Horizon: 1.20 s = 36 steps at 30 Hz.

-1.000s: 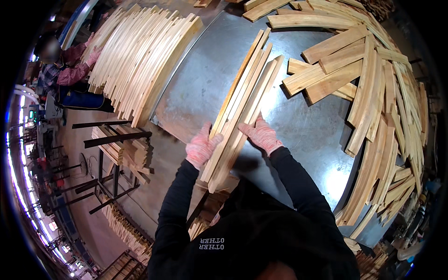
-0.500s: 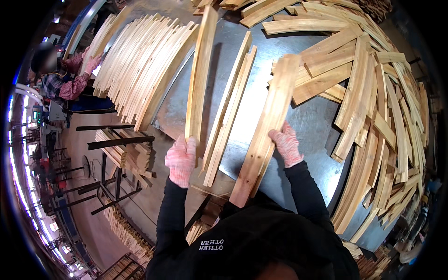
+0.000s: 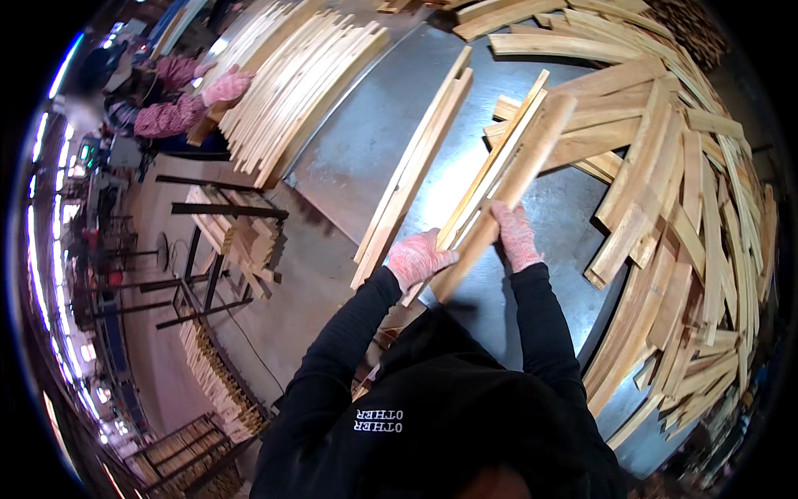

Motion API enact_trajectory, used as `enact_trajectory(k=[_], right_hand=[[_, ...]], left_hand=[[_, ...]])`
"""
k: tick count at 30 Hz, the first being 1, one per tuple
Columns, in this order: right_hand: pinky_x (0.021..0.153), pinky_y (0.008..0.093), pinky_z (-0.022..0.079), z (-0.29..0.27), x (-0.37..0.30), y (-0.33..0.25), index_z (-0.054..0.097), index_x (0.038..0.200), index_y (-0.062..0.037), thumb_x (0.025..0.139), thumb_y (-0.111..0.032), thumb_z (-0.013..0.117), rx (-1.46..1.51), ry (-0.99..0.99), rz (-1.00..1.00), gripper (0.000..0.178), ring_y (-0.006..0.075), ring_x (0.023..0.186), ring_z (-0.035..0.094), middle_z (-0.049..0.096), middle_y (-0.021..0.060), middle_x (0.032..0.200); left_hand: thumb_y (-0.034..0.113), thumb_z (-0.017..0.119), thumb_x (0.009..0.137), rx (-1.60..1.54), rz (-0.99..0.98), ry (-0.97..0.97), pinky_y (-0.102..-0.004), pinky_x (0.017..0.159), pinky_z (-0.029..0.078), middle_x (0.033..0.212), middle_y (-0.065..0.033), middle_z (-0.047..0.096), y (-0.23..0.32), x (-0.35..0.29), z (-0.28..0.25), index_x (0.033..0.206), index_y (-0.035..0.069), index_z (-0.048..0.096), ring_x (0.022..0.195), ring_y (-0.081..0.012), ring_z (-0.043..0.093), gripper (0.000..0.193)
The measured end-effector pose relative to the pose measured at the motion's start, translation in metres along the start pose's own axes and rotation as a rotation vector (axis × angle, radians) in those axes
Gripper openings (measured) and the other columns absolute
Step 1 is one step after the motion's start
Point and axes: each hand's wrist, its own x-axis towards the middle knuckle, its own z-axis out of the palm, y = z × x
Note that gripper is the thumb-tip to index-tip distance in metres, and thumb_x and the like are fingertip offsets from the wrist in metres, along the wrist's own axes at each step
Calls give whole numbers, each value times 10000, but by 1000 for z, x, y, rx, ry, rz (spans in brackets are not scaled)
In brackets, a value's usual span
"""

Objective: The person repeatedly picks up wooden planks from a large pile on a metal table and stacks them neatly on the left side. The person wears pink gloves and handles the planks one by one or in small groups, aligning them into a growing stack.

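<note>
My left hand [image 3: 422,259], in a pink-and-white knit glove, is closed around the near part of a narrow wooden strip [image 3: 501,151]. Against the strip's right side lies a broader wooden board [image 3: 525,173], slightly blurred and tilted. My right hand [image 3: 516,237], gloved alike, grips this board by its right edge, the thumb on top and the other fingers hidden. To the left, a pair of pale strips [image 3: 413,170] lies side by side on the metal table [image 3: 349,170].
A row of pale strips [image 3: 307,87] lies at the far left, where a co-worker's gloved hand [image 3: 227,86] holds a board. Loose boards [image 3: 636,179] are heaped along the right side. A dark metal rack [image 3: 229,209] bearing wood stands left of the table.
My left hand has let go of the plank at the left and moved right, onto the strip beside the board. My right hand stays on the board. The view has shifted.
</note>
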Motion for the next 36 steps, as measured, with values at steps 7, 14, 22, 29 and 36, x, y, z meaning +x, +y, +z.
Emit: enact_trajectory(k=[7, 14, 22, 29, 36], right_hand=[[839, 363, 504, 31, -20, -9, 650, 1195, -16, 986, -272, 622, 56, 112, 33, 332, 245, 925, 618, 667, 126, 1036], [844, 420, 506, 93, -8, -15, 576, 1270, 29, 968, -285, 644, -397, 130, -5, 440, 384, 956, 648, 691, 224, 1054], [1022, 495, 466, 142, 17, 7, 483, 1415, 33, 939, -404, 658, -755, 189, 93, 670, 483, 1206, 566, 581, 317, 1315], [1229, 402, 246, 211, 34, -57, 63, 1587, 64, 763, -422, 826, -867, 258, 66, 1224, 406, 1503, 262, 225, 293, 1620], [1072, 362, 443, 197, 43, -48, 235, 1579, 33, 1011, -330, 603, -397, 235, 36, 768, 330, 1249, 581, 567, 227, 1392]], left_hand=[[415, 685, 888, 56, -96, 440, -432, 767, 565, 990, -186, 721, -17, -76, -58, 1268, 98, 636, 889, -350, 717, 498], [464, 643, 918, 442, -237, 896, -504, 776, 541, 985, -201, 715, -160, -19, -238, 1242, 89, 607, 894, -397, 694, 496], [513, 617, 930, 504, -420, 485, -511, 904, 509, 1103, -234, 700, -275, 86, -344, 1269, 72, 584, 1051, -414, 660, 557], [438, 705, 899, 243, 277, 889, -456, 958, 509, 1273, -241, 615, -201, 65, -249, 1359, -6, 516, 1180, -392, 606, 666], [450, 845, 739, 35, 53, 177, -477, 1089, 439, 1461, -275, 459, -81, 42, -63, 1551, -16, 203, 1325, -430, 502, 1136]])
